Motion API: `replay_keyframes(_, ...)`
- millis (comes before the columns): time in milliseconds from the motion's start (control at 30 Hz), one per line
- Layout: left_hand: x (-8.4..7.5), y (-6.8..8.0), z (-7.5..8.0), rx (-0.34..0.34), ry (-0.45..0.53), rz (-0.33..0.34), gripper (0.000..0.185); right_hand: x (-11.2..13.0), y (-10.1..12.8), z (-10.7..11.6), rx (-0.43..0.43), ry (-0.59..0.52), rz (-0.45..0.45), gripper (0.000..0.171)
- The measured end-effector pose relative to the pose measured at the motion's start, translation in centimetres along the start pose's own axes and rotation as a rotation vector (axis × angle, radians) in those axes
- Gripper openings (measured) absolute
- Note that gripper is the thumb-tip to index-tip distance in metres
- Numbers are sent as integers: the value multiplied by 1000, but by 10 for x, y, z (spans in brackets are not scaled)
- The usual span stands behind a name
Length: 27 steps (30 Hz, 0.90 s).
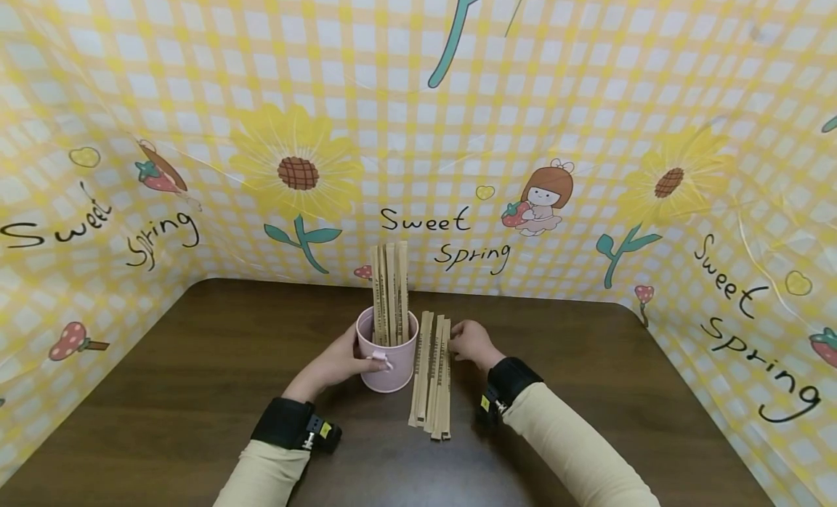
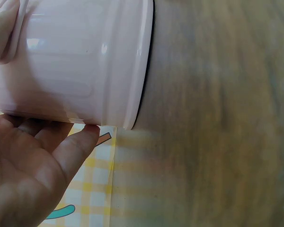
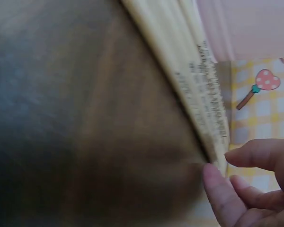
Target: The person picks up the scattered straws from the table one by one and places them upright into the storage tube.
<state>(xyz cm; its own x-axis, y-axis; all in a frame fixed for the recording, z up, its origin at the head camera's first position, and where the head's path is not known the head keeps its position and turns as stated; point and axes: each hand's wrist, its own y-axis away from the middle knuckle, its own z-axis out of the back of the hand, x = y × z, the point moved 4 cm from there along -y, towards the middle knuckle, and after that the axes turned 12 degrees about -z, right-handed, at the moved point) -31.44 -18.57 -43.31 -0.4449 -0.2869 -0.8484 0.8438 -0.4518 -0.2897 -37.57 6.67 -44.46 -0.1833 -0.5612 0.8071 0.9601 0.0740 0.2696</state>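
Note:
A pale pink bucket (image 1: 387, 369) stands upright on the table, with several paper-wrapped chopsticks (image 1: 390, 293) upright in it. My left hand (image 1: 336, 358) grips its left side, thumb at the front by the small handle lug and fingers behind; the left wrist view shows these fingers (image 2: 83, 146) against the pink wall. To the right of the bucket lies a row of more wrapped chopsticks (image 1: 431, 376), printed with dark lettering. My right hand (image 1: 472, 341) is at the far right edge of this row. In the right wrist view, thumb and forefinger pinch the end of the wrapped chopsticks (image 3: 180, 71).
A dark brown wooden table (image 1: 163, 391) carries everything. Yellow checked cloth (image 1: 418, 151) with flowers and "Sweet Spring" lettering rises behind the table and along both sides. Black camera straps (image 1: 513, 380) circle both wrists.

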Motion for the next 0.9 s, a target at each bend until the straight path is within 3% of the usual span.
replay_keyframes(100, 0, -1, 0, 4, 1, -6, 111, -4, -1, -3, -7, -5, -27, 36)
replay_keyframes(400, 0, 0, 5, -5, 10, -32, 107, 3, 1, -7, -74, 126, 30, 29)
replay_keyframes(567, 1, 0, 4, -16, 23, -15, 109, 7, 1, -6, -104, 175, 46, 8)
replay_keyframes(667, 0, -1, 3, -10, 9, -23, 109, 9, 0, -6, -101, 203, 49, 39)
replay_keyframes(733, 1, -1, 2, -8, 7, -25, 108, 11, 0, -5, -96, 233, 53, 51)
replay_keyframes(900, 3, -1, 0, -1, 20, -14, 109, 9, 0, 2, -107, 298, 51, 53)
